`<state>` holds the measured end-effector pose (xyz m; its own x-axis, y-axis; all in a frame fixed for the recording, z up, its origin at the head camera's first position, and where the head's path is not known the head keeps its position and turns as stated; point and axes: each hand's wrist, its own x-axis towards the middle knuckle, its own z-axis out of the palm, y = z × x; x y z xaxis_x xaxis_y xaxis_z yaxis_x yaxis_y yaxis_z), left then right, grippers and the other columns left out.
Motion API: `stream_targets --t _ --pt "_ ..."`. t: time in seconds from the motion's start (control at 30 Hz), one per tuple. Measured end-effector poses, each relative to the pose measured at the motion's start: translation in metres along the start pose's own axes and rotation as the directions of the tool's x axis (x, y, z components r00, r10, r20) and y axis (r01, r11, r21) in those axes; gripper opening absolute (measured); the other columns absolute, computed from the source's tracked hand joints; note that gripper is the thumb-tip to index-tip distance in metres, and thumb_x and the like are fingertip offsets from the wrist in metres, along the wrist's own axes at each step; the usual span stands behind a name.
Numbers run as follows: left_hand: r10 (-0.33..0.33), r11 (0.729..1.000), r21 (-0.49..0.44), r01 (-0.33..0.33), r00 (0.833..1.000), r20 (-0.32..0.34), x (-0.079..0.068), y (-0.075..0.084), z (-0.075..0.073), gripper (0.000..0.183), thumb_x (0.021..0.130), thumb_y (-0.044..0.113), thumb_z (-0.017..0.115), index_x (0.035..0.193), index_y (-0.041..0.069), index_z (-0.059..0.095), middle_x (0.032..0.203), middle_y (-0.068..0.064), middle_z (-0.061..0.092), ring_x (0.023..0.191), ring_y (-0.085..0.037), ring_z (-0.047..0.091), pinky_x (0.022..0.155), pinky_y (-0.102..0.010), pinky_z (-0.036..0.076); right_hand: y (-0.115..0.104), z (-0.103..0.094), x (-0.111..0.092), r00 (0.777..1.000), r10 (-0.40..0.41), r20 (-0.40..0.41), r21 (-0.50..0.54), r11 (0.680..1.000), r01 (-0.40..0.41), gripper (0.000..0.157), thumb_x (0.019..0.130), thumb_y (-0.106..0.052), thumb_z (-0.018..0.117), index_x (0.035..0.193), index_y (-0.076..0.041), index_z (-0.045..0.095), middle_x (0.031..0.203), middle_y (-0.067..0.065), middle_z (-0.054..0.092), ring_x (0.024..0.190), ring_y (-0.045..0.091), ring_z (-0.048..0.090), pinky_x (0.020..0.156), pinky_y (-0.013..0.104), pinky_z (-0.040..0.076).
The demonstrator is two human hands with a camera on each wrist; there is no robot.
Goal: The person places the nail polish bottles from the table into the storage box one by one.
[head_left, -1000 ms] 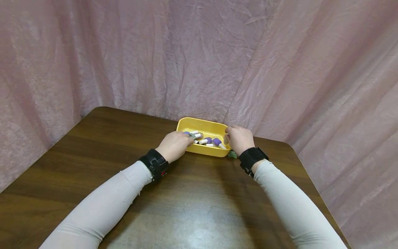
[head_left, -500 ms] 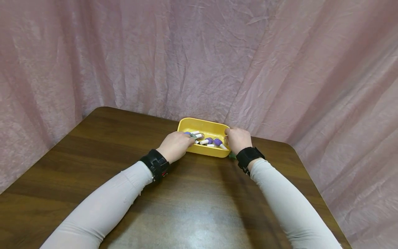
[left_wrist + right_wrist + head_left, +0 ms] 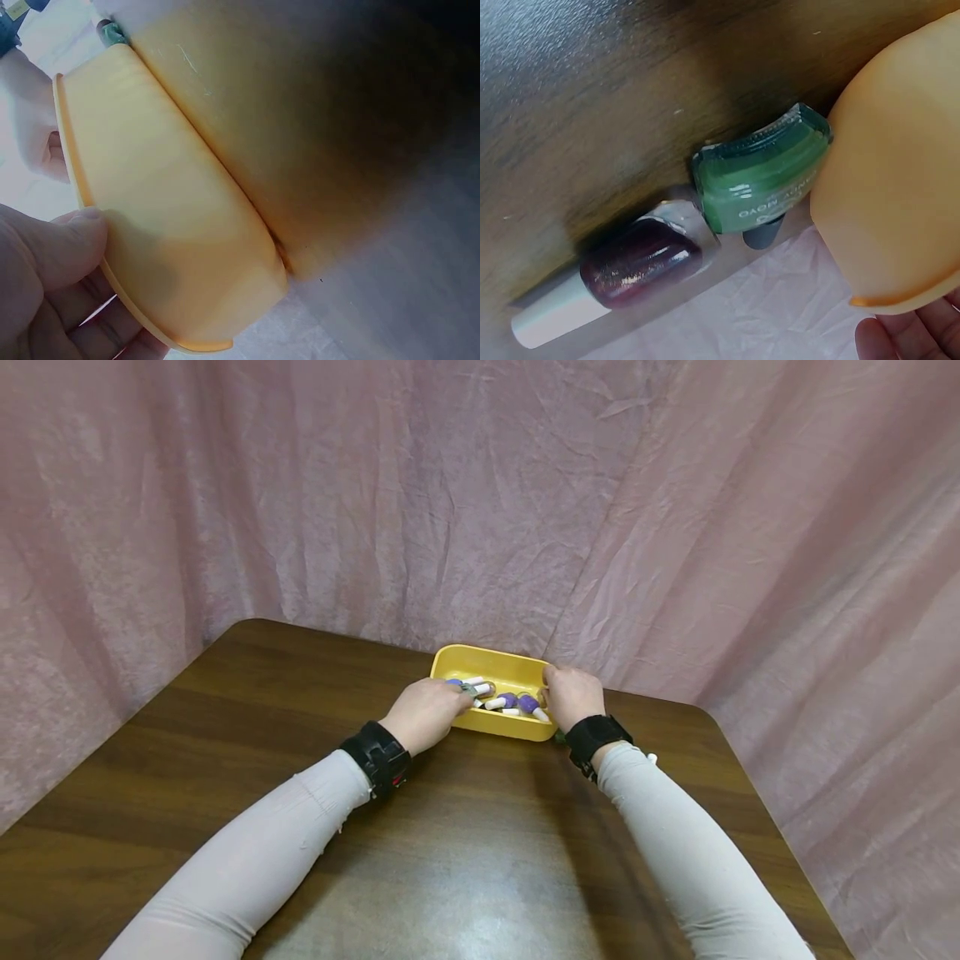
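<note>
A yellow plastic tub [image 3: 495, 724] sits on the table near its back edge, with several nail polish bottles inside, among them ones with purple polish [image 3: 528, 702] and white caps. My left hand [image 3: 427, 710] grips the tub's left end, thumb on the outer wall [image 3: 172, 187] and fingers over the rim. At the right end my right hand [image 3: 574, 695] holds the rim, its fingers [image 3: 922, 334] curled at the edge. Right beside that end lies a green nail polish bottle [image 3: 761, 176], close to a dark red one [image 3: 645, 262] with a white cap.
The brown wooden table [image 3: 420, 860] has its back edge against a pink curtain [image 3: 495, 510]. Both wrists wear black straps [image 3: 597, 739], and pale sleeves cover the forearms. The right forearm and hand largely hide the loose bottles in the head view.
My right hand has shifted slightly left, closer onto the tub's right end. The white cap of the dark red bottle now peeks out beside the right sleeve. My left hand keeps its place on the tub.
</note>
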<state>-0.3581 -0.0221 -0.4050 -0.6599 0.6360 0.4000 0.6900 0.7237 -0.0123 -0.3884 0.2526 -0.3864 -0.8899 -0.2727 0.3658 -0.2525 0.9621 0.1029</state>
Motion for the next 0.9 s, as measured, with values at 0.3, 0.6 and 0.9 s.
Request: stream_targets --t 0.3,0.6,0.9 --pt "-0.003 1.0 -0.003 0.003 1.0 0.007 0.0002 0.0005 0.0005 0.007 0.104 0.012 0.077 0.102 0.017 0.081 0.095 -0.001 0.077 0.087 -0.022 0.072 0.083 -0.041 0.059 -0.0014 0.0022 -0.0008 1.0 0.016 0.02 0.01 1.0 -0.016 0.012 0.096 -0.012 0.086 0.098 -0.007 0.075 0.09 0.009 0.076 0.081 0.031 0.073 0.072 0.049 0.06" --pt "-0.002 1.0 -0.001 0.002 1.0 0.016 0.0014 -0.0006 0.002 0.007 0.105 0.012 0.077 0.104 0.016 0.082 0.095 -0.002 0.076 0.085 -0.021 0.071 0.081 -0.04 0.059 -0.0007 0.0047 -0.0023 1.0 0.006 0.002 0.015 1.0 -0.006 0.02 0.094 -0.012 0.087 0.086 -0.008 0.069 0.08 0.008 0.069 0.074 0.03 0.068 0.065 0.048 0.057" --pt "0.0 1.0 -0.006 0.0 1.0 0.015 0.001 0.0004 -0.0003 0.007 0.104 0.012 0.077 0.104 0.016 0.082 0.095 -0.002 0.076 0.085 -0.022 0.071 0.081 -0.041 0.058 0.0005 0.0044 -0.0046 1.0 -0.015 -0.005 0.031 0.999 0.016 0.022 0.094 -0.011 0.087 0.084 -0.009 0.068 0.077 0.007 0.066 0.071 0.029 0.066 0.063 0.047 0.055"
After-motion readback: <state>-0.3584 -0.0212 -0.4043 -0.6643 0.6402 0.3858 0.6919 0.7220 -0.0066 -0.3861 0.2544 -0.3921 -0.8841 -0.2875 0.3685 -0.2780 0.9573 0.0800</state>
